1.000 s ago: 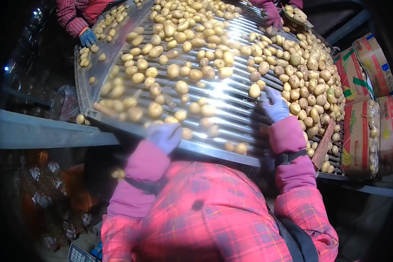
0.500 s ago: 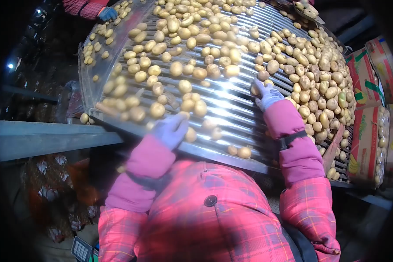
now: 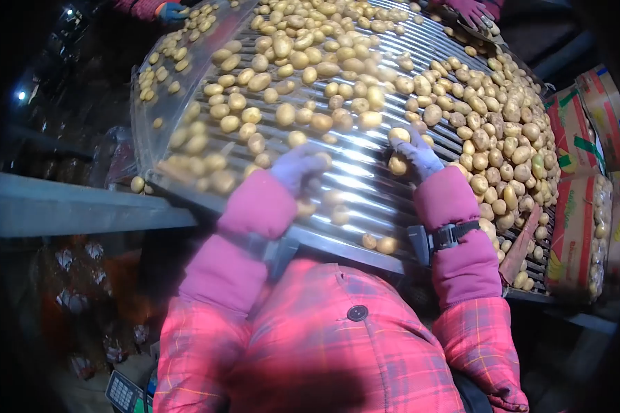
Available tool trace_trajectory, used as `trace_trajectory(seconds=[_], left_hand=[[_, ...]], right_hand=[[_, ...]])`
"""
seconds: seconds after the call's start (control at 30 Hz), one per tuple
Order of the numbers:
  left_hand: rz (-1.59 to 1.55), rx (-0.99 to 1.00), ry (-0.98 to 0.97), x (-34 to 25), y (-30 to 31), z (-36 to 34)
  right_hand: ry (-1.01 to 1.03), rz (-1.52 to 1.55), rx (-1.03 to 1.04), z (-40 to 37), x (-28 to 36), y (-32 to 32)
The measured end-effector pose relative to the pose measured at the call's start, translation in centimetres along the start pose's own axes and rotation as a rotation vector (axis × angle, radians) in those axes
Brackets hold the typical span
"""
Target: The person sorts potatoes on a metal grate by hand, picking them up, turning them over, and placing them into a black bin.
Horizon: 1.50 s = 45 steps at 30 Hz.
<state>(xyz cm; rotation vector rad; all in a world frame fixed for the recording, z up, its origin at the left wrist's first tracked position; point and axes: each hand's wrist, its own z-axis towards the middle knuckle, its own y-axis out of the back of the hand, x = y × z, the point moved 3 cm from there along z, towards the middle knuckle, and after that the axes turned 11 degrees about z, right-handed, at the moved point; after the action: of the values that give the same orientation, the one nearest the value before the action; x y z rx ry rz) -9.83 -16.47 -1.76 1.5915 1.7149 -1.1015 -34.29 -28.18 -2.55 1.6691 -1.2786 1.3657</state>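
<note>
My left hand [image 3: 298, 167], in a pale purple glove, is over the near part of the slatted metal table [image 3: 358, 224]. Its slightly blurred fingers curl around a potato [image 3: 324, 160] that is partly hidden. To the right, my right hand [image 3: 419, 154], gloved the same way, has its fingers closed on a potato [image 3: 397, 164]. Another potato [image 3: 399, 135] sits against its fingertips. Two loose potatoes [image 3: 386, 245] lie by the near edge, and a few more rest just below my left hand.
Potatoes are heaped on the right [image 3: 513, 148] and scattered across the far side [image 3: 303, 41]. A clear plastic guard [image 3: 186, 103] stands at left. Printed cardboard boxes [image 3: 575, 227] stand at right. Two co-workers' gloved hands, one blue [image 3: 172, 12] and one pink [image 3: 472, 12], show at the top.
My left hand has moved right and farther from me, off the potatoes at the near left. My right hand has shifted slightly nearer, now with potatoes at its fingers. The co-worker's pink-gloved hand has come into view.
</note>
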Motion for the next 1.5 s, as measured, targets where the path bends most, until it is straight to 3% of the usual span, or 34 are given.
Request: trace_trajectory(seconds=[0.03,0.07,0.1,0.17,0.27,0.3,0.33,0.4,0.47,0.53,0.57,0.6,0.63,0.67,0.7,0.73,0.77,0.8,0.83,0.87,0.9,0.93,1.0,1.07,1.13,1.2,1.23,1.27,1.3,1.37,1.4,1.43,1.47,1.5], left_hand=[[-0.232,-0.038,-0.055,1.6,0.3,0.3],[-0.466,-0.077,-0.116,3.0,0.7,0.4],[-0.749,0.175,-0.039,2.6,0.7,-0.1],[-0.849,0.217,-0.068,2.7,0.9,-2.0],[-0.948,0.263,-0.12,2.8,2.1,-4.6],[-0.988,0.194,-0.126,2.3,2.0,-6.0],[-1.027,0.127,-0.132,2.2,2.2,-7.1],[-0.993,0.108,-0.265,4.6,4.5,-7.8],[-1.078,-0.1,-0.242,6.7,5.6,-10.9],[-1.105,-0.323,-0.211,9.0,6.8,-14.5],[-1.151,-0.231,-0.29,8.9,6.8,-16.5],[-1.225,-0.301,-0.252,10.7,7.7,-18.2],[-0.659,-0.559,-0.396,14.3,10.7,-18.8],[-1.066,-0.617,-0.417,18.6,13.1,-19.3],[-1.185,-0.332,-0.589,15.6,10.2,-21.8],[-1.268,-0.195,-0.542,16.7,11.2,-22.9],[-1.385,-0.599,-0.315,18.1,12.1,-24.5],[-1.242,-0.644,-0.264,20.5,13.8,-25.8],[-1.059,-0.893,-0.232,21.0,13.3,-27.1],[-0.849,-1.124,-0.201,21.1,12.8,-28.6],[-0.912,-1.257,-0.053,25.6,15.4,-30.4],[-0.895,-1.238,-0.041,27.1,16.8,-31.3],[-0.853,-1.044,0.028,27.3,17.6,-30.9],[-0.808,-0.962,0.061,25.7,17.9,-28.2],[-0.428,-0.563,-0.297,22.4,18.0,-24.3],[-0.275,-0.751,-0.169,14.1,13.9,-19.4],[-0.186,-0.68,-0.247,11.6,12.4,-17.5],[-0.102,-0.539,-0.31,10.2,11.9,-15.5],[0.002,-0.457,-0.352,8.7,10.4,-13.6],[0.25,-0.365,-0.412,6.3,6.2,-10.6],[0.492,-0.29,-0.498,4.6,3.5,-9.9],[0.46,-0.216,-0.475,4.3,0.4,-9.0],[0.834,-0.147,-0.67,4.5,-1.2,-7.7],[1.08,-0.022,-1.035,2.4,-4.1,-7.2]], right_hand=[[-0.074,0.218,0.183,0.1,-1.1,-0.7],[-0.075,0.216,0.203,-0.2,-1.1,-2.1],[-0.117,0.343,0.226,-0.7,-1.0,-4.0],[-0.218,0.515,0.366,-1.3,-0.5,-7.0],[-0.223,0.401,0.311,-2.6,0.8,-12.9],[-0.018,0.145,0.372,-2.3,1.1,-15.2],[-0.129,0.085,0.407,-3.2,0.7,-17.0],[0.178,0.162,0.597,-5.7,-1.6,-22.2],[0.661,-0.581,0.764,-8.3,-0.1,-25.9],[0.547,-0.463,0.968,-11.2,0.8,-28.1],[0.587,-0.499,0.985,-12.1,0.2,-28.8],[0.627,-0.538,0.996,-12.6,-0.2,-29.2],[0.618,-0.606,1.056,-12.6,0.2,-29.3],[0.612,-0.619,1.047,-12.3,1.0,-28.8],[0.417,-0.553,1.082,-12.0,1.7,-27.6],[0.218,-0.482,1.109,-11.5,2.0,-26.2],[0.076,-0.481,1.015,-10.3,1.8,-24.1],[-0.103,-0.432,0.804,-10.5,3.6,-21.7],[-0.105,-0.496,0.735,-8.8,3.7,-19.3],[-0.261,-0.351,0.642,-6.8,1.4,-14.8],[-0.194,-0.383,0.512,-6.1,0.9,-11.2],[-0.131,-0.412,0.371,-6.1,1.1,-8.0],[-0.242,-0.416,0.186,-7.3,1.8,-2.8],[-0.014,-0.46,0.096,-9.0,1.3,1.9],[-0.009,-0.594,-0.102,-11.3,0.4,6.7],[-0.002,-0.446,-0.285,-14.2,0.0,10.1],[0.128,-0.594,-0.385,-15.6,-1.1,13.6],[0.121,-0.607,-0.455,-17.3,-1.6,15.6],[0.128,-0.836,-0.58,-19.5,-1.5,17.4],[0.105,-1.19,-0.785,-23.6,-1.2,18.8],[0.086,-1.189,-0.818,-24.8,-1.5,19.0],[-0.015,-1.206,-0.811,-25.6,-2.3,19.1],[-0.114,-1.22,-0.797,-26.2,-3.2,19.0],[-0.066,-1.269,-0.772,-26.1,-4.0,18.0]])
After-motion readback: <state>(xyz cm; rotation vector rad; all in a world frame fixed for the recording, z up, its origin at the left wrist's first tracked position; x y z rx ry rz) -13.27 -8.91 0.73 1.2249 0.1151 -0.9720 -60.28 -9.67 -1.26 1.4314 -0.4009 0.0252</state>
